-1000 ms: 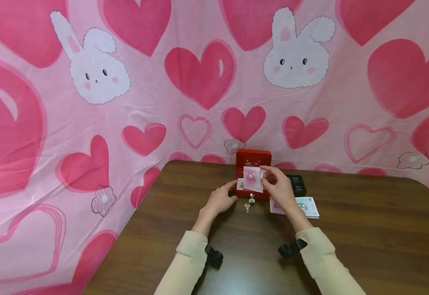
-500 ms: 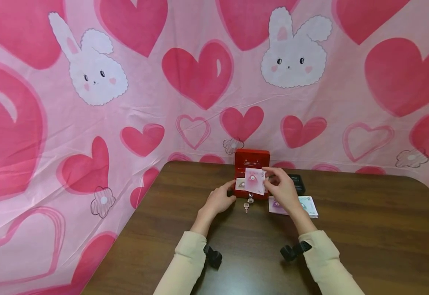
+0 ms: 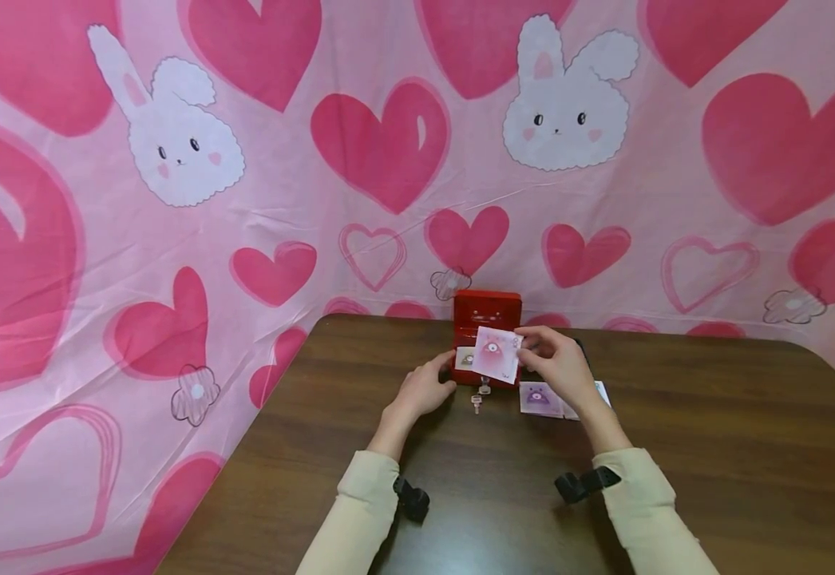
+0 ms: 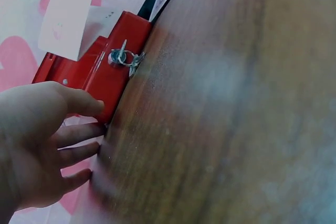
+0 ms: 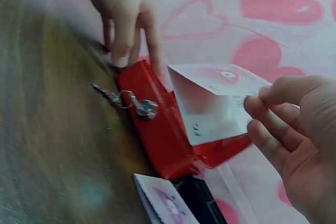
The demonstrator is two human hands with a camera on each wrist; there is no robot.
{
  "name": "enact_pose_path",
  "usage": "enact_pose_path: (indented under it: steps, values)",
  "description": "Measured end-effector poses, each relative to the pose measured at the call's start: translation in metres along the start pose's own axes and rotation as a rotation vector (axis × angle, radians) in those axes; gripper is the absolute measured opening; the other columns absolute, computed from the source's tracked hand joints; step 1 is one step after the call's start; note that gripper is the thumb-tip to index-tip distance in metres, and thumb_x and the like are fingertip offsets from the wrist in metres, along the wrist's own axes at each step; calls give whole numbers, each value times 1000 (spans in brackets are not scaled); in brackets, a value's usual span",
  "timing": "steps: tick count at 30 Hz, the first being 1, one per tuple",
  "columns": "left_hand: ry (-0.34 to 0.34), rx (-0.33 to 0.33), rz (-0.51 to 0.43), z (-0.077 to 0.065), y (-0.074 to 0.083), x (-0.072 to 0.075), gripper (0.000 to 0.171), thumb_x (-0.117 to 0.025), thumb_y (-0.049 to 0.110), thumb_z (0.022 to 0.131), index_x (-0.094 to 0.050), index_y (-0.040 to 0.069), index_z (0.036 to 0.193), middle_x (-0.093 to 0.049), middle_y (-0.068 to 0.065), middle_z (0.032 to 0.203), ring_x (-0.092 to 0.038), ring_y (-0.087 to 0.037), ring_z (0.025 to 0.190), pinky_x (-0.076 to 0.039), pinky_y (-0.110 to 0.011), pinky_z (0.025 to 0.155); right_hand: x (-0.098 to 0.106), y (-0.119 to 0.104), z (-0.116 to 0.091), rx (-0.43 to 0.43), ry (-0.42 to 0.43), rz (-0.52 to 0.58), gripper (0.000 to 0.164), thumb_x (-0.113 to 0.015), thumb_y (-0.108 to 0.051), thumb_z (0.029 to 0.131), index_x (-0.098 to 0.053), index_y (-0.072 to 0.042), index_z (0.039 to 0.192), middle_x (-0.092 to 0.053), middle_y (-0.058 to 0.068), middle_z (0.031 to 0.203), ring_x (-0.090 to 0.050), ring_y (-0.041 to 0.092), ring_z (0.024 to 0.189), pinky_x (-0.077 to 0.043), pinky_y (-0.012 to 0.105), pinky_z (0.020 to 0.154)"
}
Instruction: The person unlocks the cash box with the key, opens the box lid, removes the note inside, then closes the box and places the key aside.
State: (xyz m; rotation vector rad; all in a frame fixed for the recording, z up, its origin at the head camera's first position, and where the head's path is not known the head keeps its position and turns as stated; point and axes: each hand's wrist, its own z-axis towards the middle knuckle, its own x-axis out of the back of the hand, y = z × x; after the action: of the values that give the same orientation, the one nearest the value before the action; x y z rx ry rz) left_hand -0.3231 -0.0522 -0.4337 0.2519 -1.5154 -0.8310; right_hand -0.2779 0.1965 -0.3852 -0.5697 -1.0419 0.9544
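Observation:
The red cash box (image 3: 488, 307) stands with its lid raised at the back of the table. My left hand (image 3: 423, 387) rests at the box's left end, its thumb on the front corner and its other fingers fairly straight. With thumb and fingertips my right hand (image 3: 557, 369) pinches a pink play banknote (image 3: 496, 355) by its right edge, above the box opening. In the right wrist view the pink paper shows a bend. A pale note (image 3: 464, 359) lies in the box, partly covered by the pink one. Keys (image 3: 477, 402) on a ring hang from the front lock (image 5: 147, 109).
A purple note (image 3: 541, 399) and other notes lie on the brown table (image 3: 712, 447), right of the box and partly under my right forearm. A black tray (image 5: 202, 195) sits beside the box. A pink heart-patterned cloth (image 3: 381, 48) hangs behind the table.
My right hand has moved a little to the right with the pink banknote, which tilts more now. More of the purple note shows. My left hand stays at the box.

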Motion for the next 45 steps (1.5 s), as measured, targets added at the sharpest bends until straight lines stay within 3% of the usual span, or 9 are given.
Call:
enact_pose_path:
  steps: [5, 11, 24, 31, 39, 45]
  values:
    - [1, -2, -5, 0, 1, -1, 58, -63, 22, 95, -45, 21, 150, -61, -9, 140, -56, -29, 130, -41, -54, 110, 12, 1, -2, -29, -44, 116, 34, -70, -10, 92, -65, 0, 123, -66, 20, 95, -70, 19, 71, -60, 25, 67]
    - [0, -2, -15, -1, 2, 0, 58, -63, 21, 95, -45, 21, 150, -60, -10, 140, -55, -30, 131, -40, -55, 111, 25, 2, -1, -108, -182, 183, 39, -70, -11, 92, -60, 4, 126, -65, 27, 99, -72, 22, 70, -62, 33, 67]
    - [-3, 5, -35, -2, 3, 0, 59, -64, 21, 94, -45, 20, 150, -60, -10, 140, -55, -29, 130, -41, -55, 110, 46, 13, -5, -124, -300, 174, 40, -70, -13, 92, -60, 6, 126, -66, 26, 95, -73, 24, 70, -61, 48, 69]
    - [-13, 16, -44, -3, 3, 2, 60, -64, 22, 94, -44, 21, 151, -60, -10, 141, -55, -30, 131, -41, -56, 110, 53, 15, -7, -189, -355, 116, 37, -70, -14, 91, -62, 2, 124, -67, 17, 91, -73, 26, 69, -62, 44, 67]
    - [-14, 9, -45, -3, 3, 4, 60, -64, 21, 94, -44, 20, 151, -60, -12, 140, -55, -31, 130, -41, -56, 110, 57, 19, -11, -242, -473, 112, 40, -70, -17, 91, -61, 1, 125, -64, 18, 95, -73, 32, 75, -61, 49, 71]
    - [-26, 14, -55, -5, 2, 5, 60, -64, 22, 94, -44, 20, 151, -58, -12, 142, -54, -31, 131, -41, -57, 110, 60, 24, -14, -260, -560, 95, 38, -70, -15, 91, -62, 2, 124, -65, 15, 92, -72, 28, 72, -62, 41, 68]
